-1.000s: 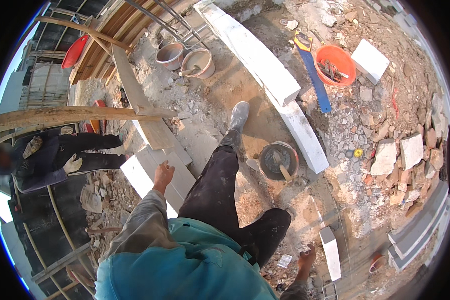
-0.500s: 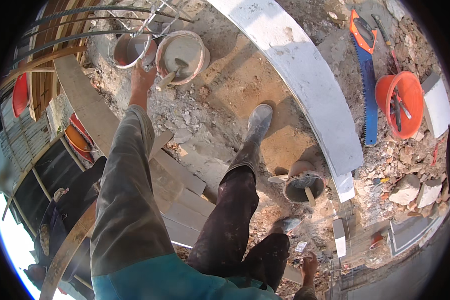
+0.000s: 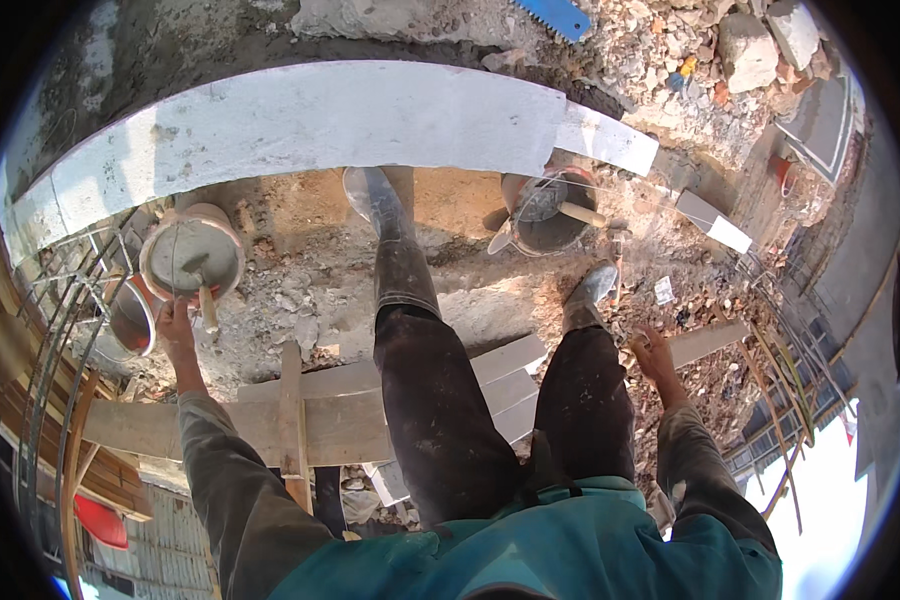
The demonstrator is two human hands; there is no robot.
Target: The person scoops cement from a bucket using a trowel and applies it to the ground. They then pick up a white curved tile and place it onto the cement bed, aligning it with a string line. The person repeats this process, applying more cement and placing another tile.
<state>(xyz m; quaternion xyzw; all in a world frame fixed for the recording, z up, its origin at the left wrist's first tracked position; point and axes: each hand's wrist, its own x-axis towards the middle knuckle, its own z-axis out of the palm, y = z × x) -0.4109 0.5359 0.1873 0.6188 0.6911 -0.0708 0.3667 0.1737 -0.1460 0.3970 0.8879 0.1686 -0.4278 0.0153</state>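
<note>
In the head view, your left hand point(image 3: 177, 328) is at the near rim of the mortar bucket point(image 3: 205, 212), which stands just beyond your fingers. A thin dark line crosses the bucket's mouth toward them, perhaps its wire bail; you cannot tell from here whether your fingers are closed on it. Your right hand point(image 3: 652, 355) hangs well apart on your other side, fingers loosely curled; whether anything small sits in them, you cannot tell.

Mind the pointing trowel point(image 3: 208, 308): its wooden handle juts over the rim just right of your left hand, its blade lying in the grey mortar point(image 3: 217, 258). A tilt could tip it out, so keep the bucket level. The load is probably heavy; take a full grip and bend your knees. Give your knuckles room from the second bucket point(image 3: 130, 318) and the steel bars point(image 3: 58, 330) left of that hand.
</note>
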